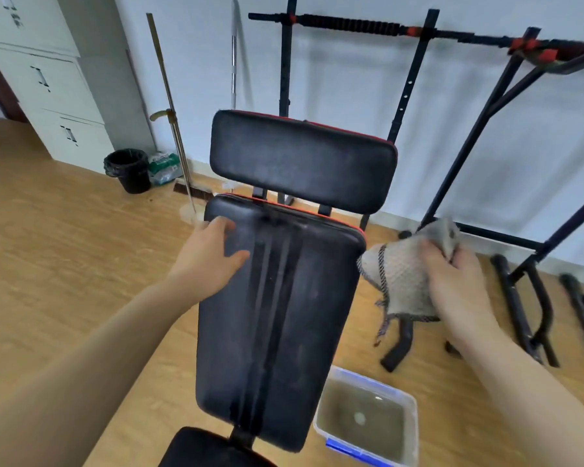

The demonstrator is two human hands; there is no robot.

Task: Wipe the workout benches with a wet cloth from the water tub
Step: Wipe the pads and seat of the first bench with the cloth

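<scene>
A black padded workout bench (pixel 284 315) with red trim runs up the middle of the view, its headrest pad (pixel 300 160) at the far end. Wet streaks run along the long pad. My left hand (pixel 213 254) rests on the pad's far left corner, fingers relaxed. My right hand (pixel 455 278) grips a grey cloth (pixel 398 281) in the air just off the bench's right edge. A clear plastic water tub (pixel 368 419) with blue clips, full of murky water, stands on the floor to the right of the bench's near end.
A black pull-up rack (pixel 415 32) stands against the wall behind the bench, its floor bars (pixel 520 311) at the right. A black bin (pixel 129 170), a broom (pixel 172 109) and grey cabinets (pixel 48 79) stand at the far left. The floor is wood.
</scene>
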